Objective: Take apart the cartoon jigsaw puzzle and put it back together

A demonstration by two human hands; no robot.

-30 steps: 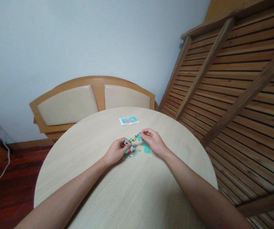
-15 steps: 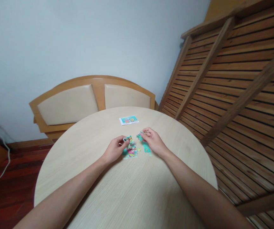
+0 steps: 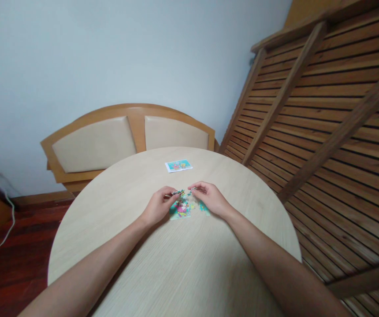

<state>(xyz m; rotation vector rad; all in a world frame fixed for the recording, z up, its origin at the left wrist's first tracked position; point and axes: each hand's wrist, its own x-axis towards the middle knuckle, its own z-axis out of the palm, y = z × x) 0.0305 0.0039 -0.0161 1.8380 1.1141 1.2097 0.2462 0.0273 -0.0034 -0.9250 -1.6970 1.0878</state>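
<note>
Pinched in my left hand (image 3: 159, 204) is a small joined section of jigsaw puzzle (image 3: 178, 193), tilted and raised over the table. My right hand (image 3: 209, 196) grips another puzzle section (image 3: 191, 191), its edge turned toward me, a short gap from the first. Under my left fingers lies a larger joined puzzle part (image 3: 180, 210) in turquoise, pink and yellow. A small loose yellow puzzle piece (image 3: 193, 206) rests to its right. Beyond that, a turquoise puzzle part (image 3: 203, 208) is partly covered by my right hand.
A picture card (image 3: 179, 165) with cartoon figures lies farther back on the round, pale wooden table (image 3: 136, 264). Behind the table stands a padded wooden headboard (image 3: 97, 143) against the wall. A slatted wooden frame (image 3: 325, 119) leans at the right.
My right hand has moved slightly left, bringing its puzzle section closer to the left one. Both held sections have tipped and now appear more edge-on.
</note>
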